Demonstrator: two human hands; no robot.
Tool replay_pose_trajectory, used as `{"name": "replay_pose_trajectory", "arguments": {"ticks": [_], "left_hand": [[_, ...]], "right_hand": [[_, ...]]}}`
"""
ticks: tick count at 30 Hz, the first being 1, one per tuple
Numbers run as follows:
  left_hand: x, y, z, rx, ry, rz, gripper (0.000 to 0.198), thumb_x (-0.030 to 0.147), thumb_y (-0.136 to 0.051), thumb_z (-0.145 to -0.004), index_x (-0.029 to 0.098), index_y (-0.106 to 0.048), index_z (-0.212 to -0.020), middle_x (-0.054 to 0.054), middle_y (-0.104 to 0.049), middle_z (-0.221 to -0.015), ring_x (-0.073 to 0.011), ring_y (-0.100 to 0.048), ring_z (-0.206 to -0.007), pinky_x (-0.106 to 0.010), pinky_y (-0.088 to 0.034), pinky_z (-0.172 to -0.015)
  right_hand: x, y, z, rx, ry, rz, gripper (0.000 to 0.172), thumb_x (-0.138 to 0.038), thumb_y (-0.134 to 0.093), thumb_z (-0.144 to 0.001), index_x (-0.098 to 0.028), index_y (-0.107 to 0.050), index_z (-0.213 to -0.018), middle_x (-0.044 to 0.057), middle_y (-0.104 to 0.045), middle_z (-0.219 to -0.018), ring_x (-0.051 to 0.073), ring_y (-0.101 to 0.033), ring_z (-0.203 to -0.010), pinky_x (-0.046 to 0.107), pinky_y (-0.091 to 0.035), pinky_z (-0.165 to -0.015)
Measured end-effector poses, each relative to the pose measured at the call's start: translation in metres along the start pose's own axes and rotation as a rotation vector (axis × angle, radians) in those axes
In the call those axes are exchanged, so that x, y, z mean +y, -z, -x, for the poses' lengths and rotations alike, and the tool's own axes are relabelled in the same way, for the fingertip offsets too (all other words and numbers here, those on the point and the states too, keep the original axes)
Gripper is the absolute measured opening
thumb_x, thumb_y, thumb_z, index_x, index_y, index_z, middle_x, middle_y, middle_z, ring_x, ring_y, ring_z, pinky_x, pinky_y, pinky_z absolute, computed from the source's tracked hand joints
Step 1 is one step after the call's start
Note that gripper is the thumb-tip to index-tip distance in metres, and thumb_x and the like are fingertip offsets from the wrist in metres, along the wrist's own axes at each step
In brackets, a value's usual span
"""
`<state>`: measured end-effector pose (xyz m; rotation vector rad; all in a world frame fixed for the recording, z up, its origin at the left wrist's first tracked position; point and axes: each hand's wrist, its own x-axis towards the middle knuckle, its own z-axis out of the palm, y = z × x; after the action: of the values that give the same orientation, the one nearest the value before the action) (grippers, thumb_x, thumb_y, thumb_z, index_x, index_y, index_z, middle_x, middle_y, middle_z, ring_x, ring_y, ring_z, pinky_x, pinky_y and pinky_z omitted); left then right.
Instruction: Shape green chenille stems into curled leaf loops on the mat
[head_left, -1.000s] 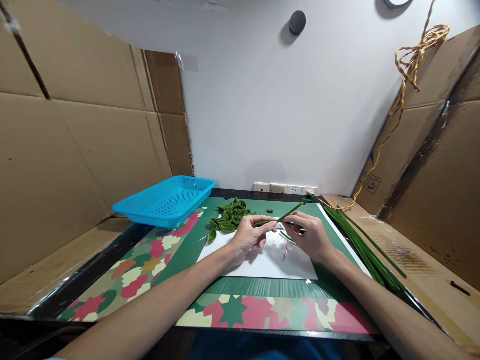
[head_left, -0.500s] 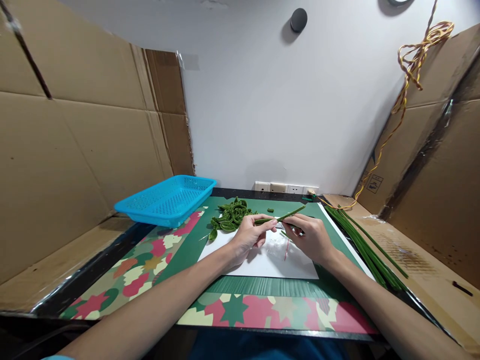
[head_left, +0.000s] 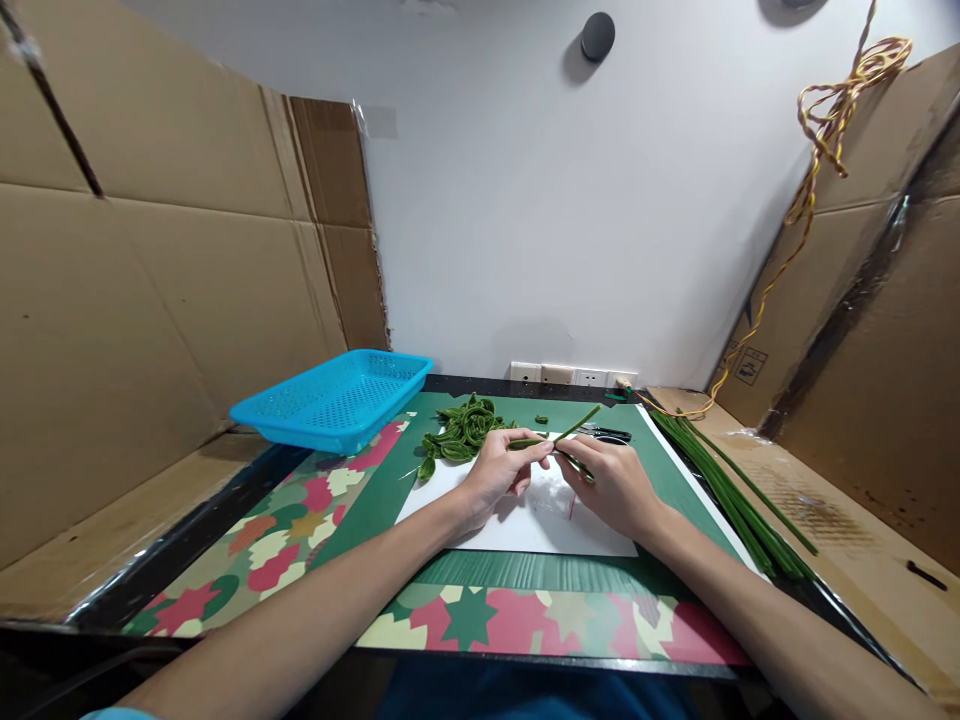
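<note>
My left hand [head_left: 496, 474] pinches a thin green stem [head_left: 574, 428] that slants up to the right above a white sheet [head_left: 525, 522]. My right hand [head_left: 611, 480] is closed on the same stem just right of the left fingers, with a short green piece beneath them. Black scissors [head_left: 606, 434] lie on the green mat just beyond my right hand. A pile of curled green pieces [head_left: 459, 432] sits left of my left hand.
A blue perforated basket [head_left: 334, 401] stands at the mat's far left. A bundle of long green stems [head_left: 724, 490] lies along the right edge. Cardboard walls [head_left: 150, 300] close in both sides; wall sockets [head_left: 570, 377] and a yellow cord [head_left: 817, 130] are behind.
My right hand has drawn in towards the left hand, uncovering the black scissors that now lie on the mat behind it. The stem's tilt is much the same.
</note>
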<state>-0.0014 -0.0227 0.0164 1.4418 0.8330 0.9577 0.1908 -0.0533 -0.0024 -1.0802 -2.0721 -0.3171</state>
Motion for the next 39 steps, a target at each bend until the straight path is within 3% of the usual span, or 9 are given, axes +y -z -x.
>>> {"name": "replay_pose_trajectory", "arguments": {"ticks": [9, 18, 31, 39], "left_hand": [[-0.001, 0.003, 0.001, -0.022, -0.026, -0.081, 0.036, 0.048, -0.077, -0.08, 0.012, -0.069, -0.08, -0.003, -0.067, -0.069, -0.0041, -0.043, -0.034, -0.019, -0.026, -0.034], [-0.005, 0.006, -0.005, -0.075, 0.06, 0.144, 0.03, 0.04, -0.078, -0.081, 0.013, -0.066, -0.086, 0.001, -0.06, -0.072, -0.0009, -0.039, -0.039, -0.017, -0.019, -0.035], [-0.001, 0.007, -0.004, -0.146, 0.168, 0.23, 0.036, 0.04, -0.084, -0.075, 0.014, -0.064, -0.087, 0.004, -0.058, -0.065, -0.0014, -0.038, -0.037, -0.016, -0.021, -0.033], [-0.004, 0.007, -0.006, -0.201, 0.179, 0.193, 0.034, 0.039, -0.085, -0.075, 0.013, -0.065, -0.084, 0.002, -0.061, -0.065, -0.0035, -0.047, -0.035, -0.017, -0.018, -0.031]], "right_hand": [[-0.005, -0.006, 0.004, -0.069, 0.053, 0.067, 0.021, -0.018, -0.049, -0.102, -0.02, -0.068, -0.094, 0.003, -0.069, -0.08, 0.015, -0.061, -0.063, 0.026, -0.034, -0.056], [0.014, 0.02, -0.005, -0.111, 0.118, -0.078, 0.026, -0.018, -0.045, -0.104, -0.021, -0.07, -0.112, 0.004, -0.071, -0.084, 0.013, -0.06, -0.064, 0.025, -0.039, -0.058], [0.025, 0.024, -0.003, -0.005, 0.23, -0.04, 0.02, -0.024, -0.053, -0.106, -0.021, -0.071, -0.112, 0.004, -0.076, -0.092, 0.011, -0.068, -0.067, 0.022, -0.042, -0.056], [0.027, 0.023, -0.002, 0.063, 0.365, 0.072, 0.017, -0.02, -0.056, -0.103, -0.021, -0.07, -0.112, 0.002, -0.076, -0.089, 0.01, -0.066, -0.066, 0.023, -0.043, -0.058]]}}
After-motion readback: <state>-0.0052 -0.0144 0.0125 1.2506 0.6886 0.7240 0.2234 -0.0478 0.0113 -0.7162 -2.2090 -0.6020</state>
